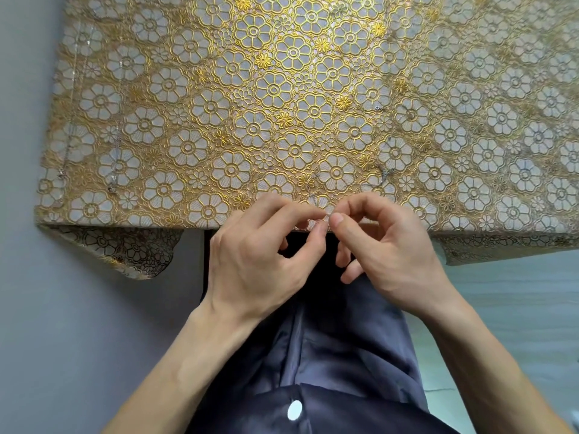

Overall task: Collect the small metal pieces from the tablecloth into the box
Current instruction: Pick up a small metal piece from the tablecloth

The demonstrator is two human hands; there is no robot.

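Left hand (260, 255): thumb and forefinger pinched on a tiny metal piece (327, 218) at the near counter edge.
Right hand (388, 245): grip pinched on the same piece.
Tablecloth (188, 89): gold flowers.

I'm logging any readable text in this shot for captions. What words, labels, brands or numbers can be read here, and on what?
None: no readable text anywhere in the view.
The tablecloth bears only a gold flower pattern, no lettering.
The white button on the dark garment is plain.
The small metal piece pinched between left hand and right hand is too small to show any marking.
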